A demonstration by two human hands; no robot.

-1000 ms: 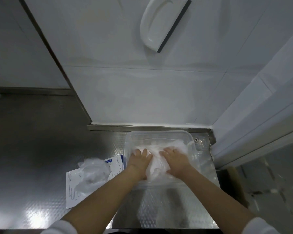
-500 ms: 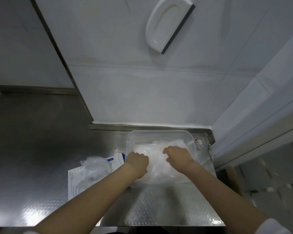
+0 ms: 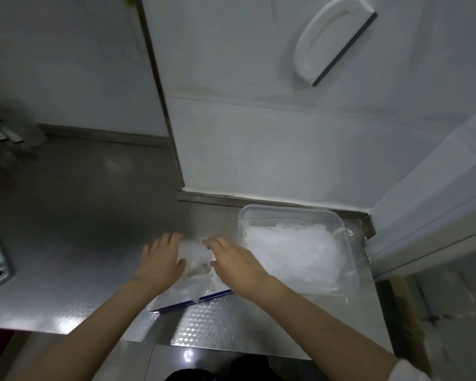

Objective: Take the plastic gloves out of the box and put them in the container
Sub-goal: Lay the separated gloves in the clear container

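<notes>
On the steel desk point(image 3: 66, 215), left hand point(image 3: 160, 261) and right hand point(image 3: 237, 264) lie spread-fingered on the gloves point(image 3: 194, 257) in the box point(image 3: 193, 299), which likely need bunching and lifting into the container point(image 3: 286, 209).

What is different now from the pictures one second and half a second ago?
Both hands came out of the container and moved left to the box: the left hand and right hand now reach over the gloves lying on it. The container and its pile of gloves stayed in place.

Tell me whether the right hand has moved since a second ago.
Yes. The right hand has left the container and gone left to the box beside it.
</notes>
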